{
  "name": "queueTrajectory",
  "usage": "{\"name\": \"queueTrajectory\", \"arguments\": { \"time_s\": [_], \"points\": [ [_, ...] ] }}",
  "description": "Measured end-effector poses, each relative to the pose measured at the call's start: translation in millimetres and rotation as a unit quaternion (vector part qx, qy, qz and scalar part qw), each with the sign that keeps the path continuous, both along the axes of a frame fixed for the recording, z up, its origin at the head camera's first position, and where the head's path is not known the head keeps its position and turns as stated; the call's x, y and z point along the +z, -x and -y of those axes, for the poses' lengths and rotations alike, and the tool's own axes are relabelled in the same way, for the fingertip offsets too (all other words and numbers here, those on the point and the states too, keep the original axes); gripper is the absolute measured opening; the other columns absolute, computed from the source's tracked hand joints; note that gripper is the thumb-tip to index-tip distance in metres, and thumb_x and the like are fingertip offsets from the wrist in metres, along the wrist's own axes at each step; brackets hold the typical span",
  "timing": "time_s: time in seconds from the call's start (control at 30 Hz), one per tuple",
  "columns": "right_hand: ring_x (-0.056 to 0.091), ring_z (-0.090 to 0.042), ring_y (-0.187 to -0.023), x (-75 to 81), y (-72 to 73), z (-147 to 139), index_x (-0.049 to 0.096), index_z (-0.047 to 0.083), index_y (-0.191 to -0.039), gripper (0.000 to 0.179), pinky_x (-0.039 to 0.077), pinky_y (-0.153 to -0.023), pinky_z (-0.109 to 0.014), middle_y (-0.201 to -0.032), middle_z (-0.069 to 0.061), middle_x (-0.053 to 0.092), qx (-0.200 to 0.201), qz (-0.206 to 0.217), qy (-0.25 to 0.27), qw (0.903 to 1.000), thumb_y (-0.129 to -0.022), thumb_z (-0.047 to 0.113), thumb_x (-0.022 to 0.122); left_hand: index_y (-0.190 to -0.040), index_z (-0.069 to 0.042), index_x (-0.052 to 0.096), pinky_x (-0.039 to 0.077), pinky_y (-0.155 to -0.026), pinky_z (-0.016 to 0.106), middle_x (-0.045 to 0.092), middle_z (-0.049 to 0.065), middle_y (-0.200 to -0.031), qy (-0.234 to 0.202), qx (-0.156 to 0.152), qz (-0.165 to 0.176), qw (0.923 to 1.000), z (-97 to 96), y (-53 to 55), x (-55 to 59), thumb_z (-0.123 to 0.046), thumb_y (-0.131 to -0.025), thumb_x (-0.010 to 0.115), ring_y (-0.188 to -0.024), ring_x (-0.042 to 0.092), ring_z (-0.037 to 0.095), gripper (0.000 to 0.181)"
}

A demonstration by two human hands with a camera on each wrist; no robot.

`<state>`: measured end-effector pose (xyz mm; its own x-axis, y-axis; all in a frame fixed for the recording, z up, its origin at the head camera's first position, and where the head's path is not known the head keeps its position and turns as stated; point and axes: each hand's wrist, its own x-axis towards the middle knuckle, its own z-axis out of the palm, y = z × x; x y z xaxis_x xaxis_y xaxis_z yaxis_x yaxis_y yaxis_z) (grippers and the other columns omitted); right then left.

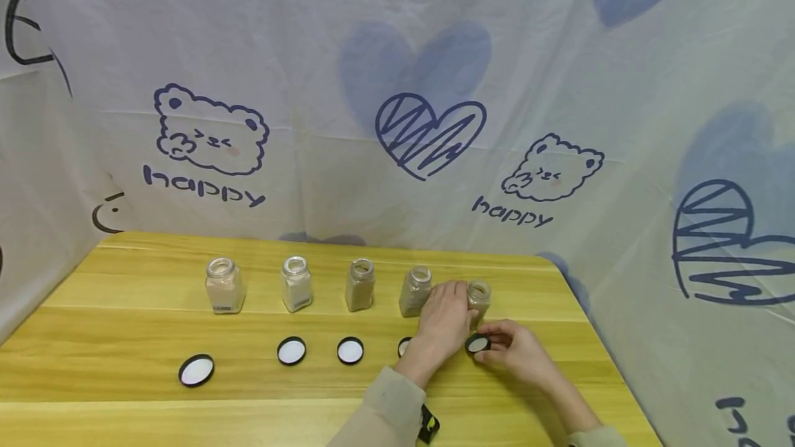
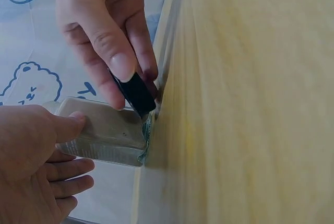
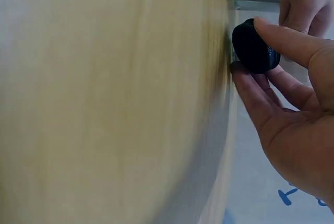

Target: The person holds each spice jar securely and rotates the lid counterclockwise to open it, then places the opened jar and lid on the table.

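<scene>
My left hand [image 1: 444, 316] grips the rightmost glass jar [image 1: 479, 293], thumb on its near side and fingers round the far side. This jar stands upright without a lid and has a pale powdery fill; the left wrist view shows its clear side [image 2: 104, 127]. Between thumb and fingertips, my right hand [image 1: 518, 354] pinches a round black lid [image 1: 477, 343], its pale inner face turned up toward the head view. The lid is tilted close in front of the jar's base. In the right wrist view its dark outer face [image 3: 251, 46] shows.
More open jars stand in a row to the left, among them a wide one [image 1: 225, 287] and a grey-brown one [image 1: 415, 292]. Black lids with white liners, such as the leftmost lid [image 1: 196, 370], lie before them; my left wrist partly covers one lid [image 1: 404, 345]. Printed cloth [image 1: 310, 54] hangs behind the wooden table [image 1: 124, 336].
</scene>
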<state>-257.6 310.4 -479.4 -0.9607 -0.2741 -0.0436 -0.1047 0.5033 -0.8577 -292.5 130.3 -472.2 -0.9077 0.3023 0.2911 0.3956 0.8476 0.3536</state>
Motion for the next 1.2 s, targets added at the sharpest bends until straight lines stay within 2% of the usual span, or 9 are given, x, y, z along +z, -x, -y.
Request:
{"name": "queueTrajectory", "arguments": {
  "time_s": [0.13, 0.33, 0.53, 0.77, 0.9, 1.0, 1.1, 1.2],
  "points": [
    [0.071, -0.035, -0.104, -3.6, -0.5, 2, 0.067, -0.012, -0.121, 0.044, 0.061, -0.086, -0.03, -0.118, -0.025, 0.069, 0.012, -0.018, -0.016, 0.9996, -0.084, 0.004, 0.085, -0.135, -0.006, 0.056, 0.043, -0.116, 0.034, 0.063, 0.005, -0.127, -0.003, 0.002, 0.004, 1.0, 0.6, -0.3, -0.1, -0.036, -0.102, 0.068, -0.124, 0.058, 0.021, 0.046],
    [0.068, -0.026, -0.098, -2.7, -2.5, 5, 0.068, -0.009, -0.118, 0.046, 0.061, -0.086, -0.035, -0.111, -0.017, 0.07, 0.02, -0.037, -0.051, 0.9978, -0.079, 0.003, 0.088, -0.135, -0.006, 0.057, 0.044, -0.115, 0.033, 0.064, 0.005, -0.125, -0.003, -0.001, 0.0, 1.0, 1.1, -0.6, 0.8, -0.036, -0.102, 0.068, -0.122, 0.059, 0.021, 0.046],
    [0.066, -0.026, -0.099, -0.2, -3.4, 6, 0.066, -0.009, -0.121, 0.05, 0.061, -0.086, -0.035, -0.111, -0.015, 0.069, 0.047, -0.053, -0.07, 0.995, -0.077, -0.001, 0.088, -0.136, -0.006, 0.057, 0.044, -0.115, 0.033, 0.064, 0.005, -0.125, 0.009, -0.001, -0.003, 1.0, 2.2, 0.3, 4.1, -0.037, -0.102, 0.067, -0.122, 0.059, 0.02, 0.047],
    [0.065, -0.026, -0.101, 1.9, -6.8, 6, 0.065, -0.007, -0.124, 0.053, 0.06, -0.087, -0.037, -0.113, -0.014, 0.067, 0.065, -0.052, -0.089, 0.9926, -0.076, -0.001, 0.089, -0.138, -0.005, 0.056, 0.042, -0.116, 0.033, 0.063, 0.006, -0.127, 0.002, 0.003, 0.007, 1.0, 0.7, -2.1, 6.5, -0.036, -0.102, 0.068, -0.124, 0.059, 0.02, 0.049],
    [0.065, -0.028, -0.104, 1.2, -10.1, 6, 0.064, -0.007, -0.126, 0.052, 0.06, -0.09, -0.041, -0.117, -0.017, 0.066, 0.073, -0.051, -0.084, 0.9925, -0.08, 0.003, 0.087, -0.142, -0.004, 0.053, 0.042, -0.117, 0.034, 0.062, 0.007, -0.133, 0.001, 0.005, 0.004, 1.0, 0.4, -4.8, 5.9, -0.038, -0.101, 0.069, -0.128, 0.057, 0.021, 0.056],
    [0.066, -0.03, -0.106, 1.5, -13.9, 6, 0.063, -0.008, -0.127, 0.047, 0.059, -0.092, -0.044, -0.12, -0.018, 0.066, 0.063, -0.048, -0.081, 0.9936, -0.086, 0.006, 0.083, -0.146, -0.003, 0.05, 0.041, -0.119, 0.035, 0.06, 0.008, -0.138, -0.001, 0.004, -0.002, 1.0, 0.5, -8.0, 6.4, -0.039, -0.1, 0.07, -0.132, 0.055, 0.022, 0.062],
    [0.066, -0.03, -0.108, 3.2, -18.9, 9, 0.064, -0.005, -0.129, 0.042, 0.059, -0.093, -0.043, -0.123, -0.017, 0.066, 0.029, -0.05, -0.076, 0.9954, -0.093, 0.01, 0.078, -0.15, -0.003, 0.046, 0.039, -0.12, 0.036, 0.057, 0.01, -0.144, -0.006, 0.008, -0.012, 0.9999, 3.7, -11.8, 11.4, -0.04, -0.101, 0.069, -0.136, 0.053, 0.023, 0.066],
    [0.066, -0.03, -0.108, 4.8, -22.3, 9, 0.068, 0.0, -0.127, 0.035, 0.061, -0.089, -0.038, -0.123, -0.013, 0.067, -0.015, -0.089, -0.073, 0.9932, -0.096, 0.012, 0.076, -0.153, -0.003, 0.044, 0.038, -0.121, 0.035, 0.055, 0.01, -0.148, -0.009, 0.012, -0.027, 0.9995, 10.0, -15.7, 22.0, -0.041, -0.101, 0.068, -0.139, 0.051, 0.023, 0.068]
  ]
}}
